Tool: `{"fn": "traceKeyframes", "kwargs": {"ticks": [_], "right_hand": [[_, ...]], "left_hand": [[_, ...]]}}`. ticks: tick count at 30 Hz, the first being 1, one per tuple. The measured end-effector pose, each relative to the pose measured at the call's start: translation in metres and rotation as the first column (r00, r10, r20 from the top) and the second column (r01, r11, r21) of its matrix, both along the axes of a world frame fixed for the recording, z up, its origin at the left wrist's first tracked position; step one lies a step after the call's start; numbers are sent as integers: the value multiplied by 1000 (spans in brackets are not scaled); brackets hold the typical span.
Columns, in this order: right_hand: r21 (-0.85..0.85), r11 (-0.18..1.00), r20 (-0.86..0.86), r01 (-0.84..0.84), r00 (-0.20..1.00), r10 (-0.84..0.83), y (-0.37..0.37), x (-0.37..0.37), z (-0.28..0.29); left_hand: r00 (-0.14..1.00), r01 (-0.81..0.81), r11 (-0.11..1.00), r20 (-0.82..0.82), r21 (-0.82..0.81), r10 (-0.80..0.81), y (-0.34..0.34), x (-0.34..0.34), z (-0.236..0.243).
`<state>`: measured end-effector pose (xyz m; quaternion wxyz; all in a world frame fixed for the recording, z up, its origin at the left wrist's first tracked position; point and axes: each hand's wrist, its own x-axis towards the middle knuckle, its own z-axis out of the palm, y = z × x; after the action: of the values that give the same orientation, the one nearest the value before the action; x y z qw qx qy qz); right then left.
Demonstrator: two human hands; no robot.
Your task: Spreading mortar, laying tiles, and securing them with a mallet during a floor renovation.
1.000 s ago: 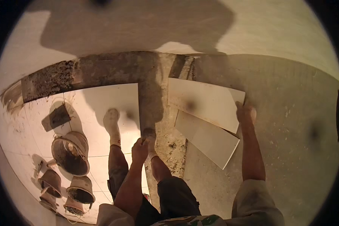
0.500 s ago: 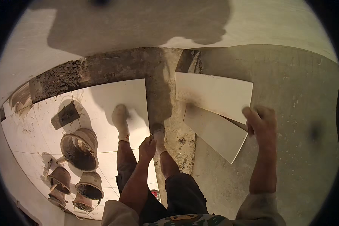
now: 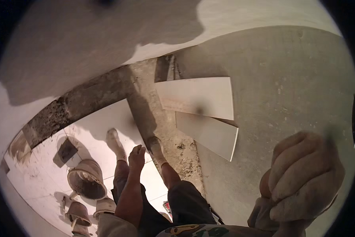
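My right hand (image 3: 306, 177) is raised close to the camera on the right, its fingers curled into a fist; whatever it may hold is hidden. In front of my legs, my left hand (image 3: 137, 158) is closed with bent fingers, and I cannot make out anything in it. Two pale tiles lie ahead, apart from both hands. The upper tile (image 3: 199, 94) partly overlaps the lower tile (image 3: 211, 134), which sits at an angle. Bright laid tiles (image 3: 110, 114) spread out on the left, with my left foot on them.
Mortar-stained buckets, including a large bucket (image 3: 86, 179) and a smaller bucket (image 3: 78, 213), stand on the left tiles. A dark flat block (image 3: 67, 152) lies beyond them. A rough bare strip (image 3: 181, 158) runs between the laid tiles and the grey floor (image 3: 272, 91). A wall (image 3: 106, 35) rises ahead.
My right hand has left the tiles' right edge and come up close to the camera. My left hand stays near my legs. The view has shifted and tilted toward the right.
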<state>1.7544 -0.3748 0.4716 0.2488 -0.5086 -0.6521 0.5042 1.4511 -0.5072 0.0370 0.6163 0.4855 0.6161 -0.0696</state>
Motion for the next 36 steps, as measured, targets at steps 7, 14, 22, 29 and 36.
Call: {"fn": "traceKeyframes", "kwargs": {"ticks": [7,14,22,29,36], "right_hand": [[42,992,109,117,987,-121,-16,17,22],[125,950,-11,285,958,-286,-32,5,17],[267,942,-311,204,943,-117,-56,-30,78],[-353,929,447,114,893,61,-125,-124,-14],[-80,854,578,-515,674,460,-230,-161,-29]], "left_hand": [[993,118,992,12,53,-118,9,18,1],[984,180,984,-13,1,-180,1,19,45],[996,-71,956,-40,284,85,64,-52,132],[897,-293,808,-145,512,417,22,-163,225],[605,-695,437,136,571,784,-106,-216,282]]}}
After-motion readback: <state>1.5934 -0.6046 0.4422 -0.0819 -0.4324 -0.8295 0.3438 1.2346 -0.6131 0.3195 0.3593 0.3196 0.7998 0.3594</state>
